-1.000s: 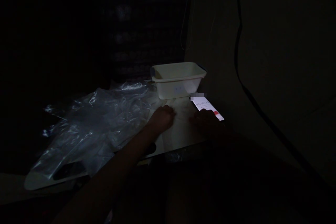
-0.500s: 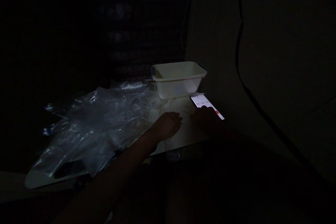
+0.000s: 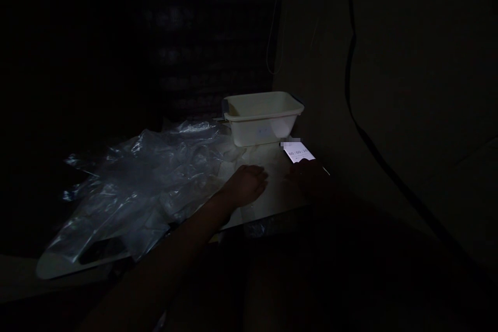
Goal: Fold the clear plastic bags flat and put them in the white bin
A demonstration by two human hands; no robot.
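Note:
The scene is very dark. My left hand (image 3: pixel 247 185) rests low over the pale table top (image 3: pixel 278 202), its fingers reaching right and slightly apart, with nothing visible in them. To its right is my right hand (image 3: pixel 309 175), a dark silhouette over the lower part of a lit phone (image 3: pixel 298 150). Its fingers are too dark to read. The phone lies on the table showing a timer. Crumpled clear plastic bags (image 3: pixel 155 166) are heaped on the table left of my left hand.
A white plastic tub (image 3: pixel 262 128) with dark handles stands behind my hands. At the table's near left lies a dark flat object (image 3: pixel 103 250), partly beside the plastic. A wall with a black cable (image 3: pixel 361 135) rises on the right; a thin cord loop (image 3: pixel 276 65) hangs behind the tub.
My right hand has shifted slightly right and covers more of the phone's lower screen, including its red spot. My left hand stays nearly in place, its fingers a little more spread.

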